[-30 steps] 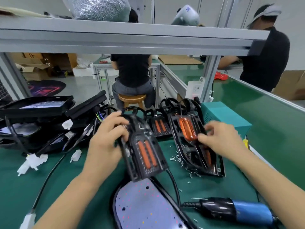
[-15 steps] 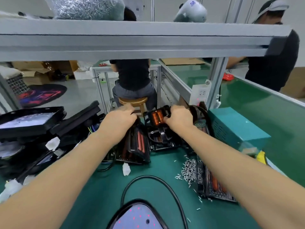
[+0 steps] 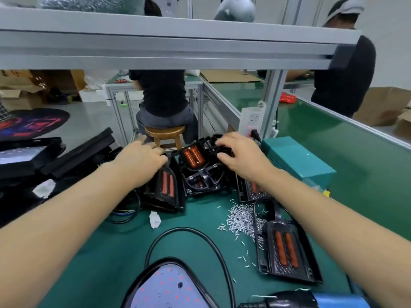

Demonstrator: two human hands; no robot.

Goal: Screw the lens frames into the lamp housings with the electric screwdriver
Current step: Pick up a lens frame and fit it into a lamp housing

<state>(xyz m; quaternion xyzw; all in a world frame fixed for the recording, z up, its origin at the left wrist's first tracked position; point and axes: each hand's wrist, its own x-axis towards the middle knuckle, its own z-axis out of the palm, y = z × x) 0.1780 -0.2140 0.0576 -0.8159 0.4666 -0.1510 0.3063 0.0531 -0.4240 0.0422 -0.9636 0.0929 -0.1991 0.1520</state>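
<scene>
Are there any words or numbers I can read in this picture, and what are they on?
No text here can be read.
White power strip: only socket holes and a red light, no legible marking.
Teal box: no label shows.
White helmet-like thing on the shelf: a small mark, too blurred to read.
Dark mat on the floor: red and blue shapes, no clear letters.
</scene>
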